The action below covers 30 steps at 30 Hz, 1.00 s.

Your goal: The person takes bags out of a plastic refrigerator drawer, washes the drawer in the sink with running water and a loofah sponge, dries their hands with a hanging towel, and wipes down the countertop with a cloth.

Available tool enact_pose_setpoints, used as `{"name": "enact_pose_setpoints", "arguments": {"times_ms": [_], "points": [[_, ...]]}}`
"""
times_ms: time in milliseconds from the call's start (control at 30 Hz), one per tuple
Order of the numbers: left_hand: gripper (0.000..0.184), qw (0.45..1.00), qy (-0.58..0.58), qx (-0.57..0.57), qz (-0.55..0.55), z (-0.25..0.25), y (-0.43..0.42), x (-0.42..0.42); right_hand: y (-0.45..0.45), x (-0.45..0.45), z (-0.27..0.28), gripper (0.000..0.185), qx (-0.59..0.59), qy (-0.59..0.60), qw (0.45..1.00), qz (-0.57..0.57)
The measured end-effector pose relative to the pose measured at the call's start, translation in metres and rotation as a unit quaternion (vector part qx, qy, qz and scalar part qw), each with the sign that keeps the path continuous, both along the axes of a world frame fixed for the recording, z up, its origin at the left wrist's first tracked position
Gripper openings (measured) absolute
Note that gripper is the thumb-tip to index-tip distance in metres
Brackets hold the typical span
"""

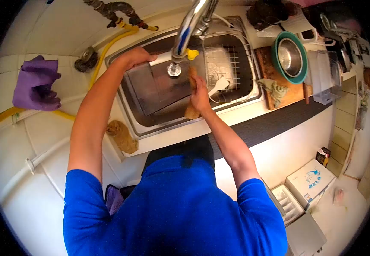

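Observation:
A dark, flat rectangular panel [142, 90] lies tilted in the steel sink [134, 126], beneath the faucet [186, 35]. My left hand [137, 58] is closed on its upper left edge, with most of the fingers hidden. At the panel's right side, my right hand [199, 94] grips a brown cloth [191, 112], which sticks out above and below the hand. Whether the cloth presses on the panel I cannot tell. Just right of this hand, a white-handled utensil [220, 85] rests by the wire rack [238, 64] in the sink's right part.
Right of the sink, a teal bowl with a metal bowl [290, 57] inside sits on a wooden board [293, 94], near a greenish rag [274, 90]. Another brown cloth [123, 136] lies at the front left corner. Purple gloves [36, 83] hang at left beside a yellow hose [106, 52].

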<state>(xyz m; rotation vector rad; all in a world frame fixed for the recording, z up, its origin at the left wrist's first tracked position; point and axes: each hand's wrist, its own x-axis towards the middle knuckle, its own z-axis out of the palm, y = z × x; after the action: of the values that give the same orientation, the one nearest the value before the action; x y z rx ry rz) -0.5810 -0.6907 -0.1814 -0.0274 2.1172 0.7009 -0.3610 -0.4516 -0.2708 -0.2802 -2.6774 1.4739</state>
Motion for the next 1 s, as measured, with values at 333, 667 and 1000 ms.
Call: {"name": "enact_pose_setpoints", "arguments": {"times_ms": [333, 667, 1000], "points": [[0.039, 0.989, 0.139, 0.025, -0.046, -0.004, -0.001, 0.054, 0.096, 0.014, 0.063, 0.064, 0.112, 0.03, 0.977, -0.179], [0.046, 0.989, 0.141, -0.025, 0.019, -0.006, 0.003, 0.058, 0.206, -0.011, 0.041, 0.028, 0.363, -0.248, 0.885, -0.155], [0.052, 0.985, 0.133, -0.104, -0.029, -0.011, 0.002, 0.065, 0.257, 0.012, -0.001, 0.032, 0.21, -0.104, 0.968, -0.092]]}}
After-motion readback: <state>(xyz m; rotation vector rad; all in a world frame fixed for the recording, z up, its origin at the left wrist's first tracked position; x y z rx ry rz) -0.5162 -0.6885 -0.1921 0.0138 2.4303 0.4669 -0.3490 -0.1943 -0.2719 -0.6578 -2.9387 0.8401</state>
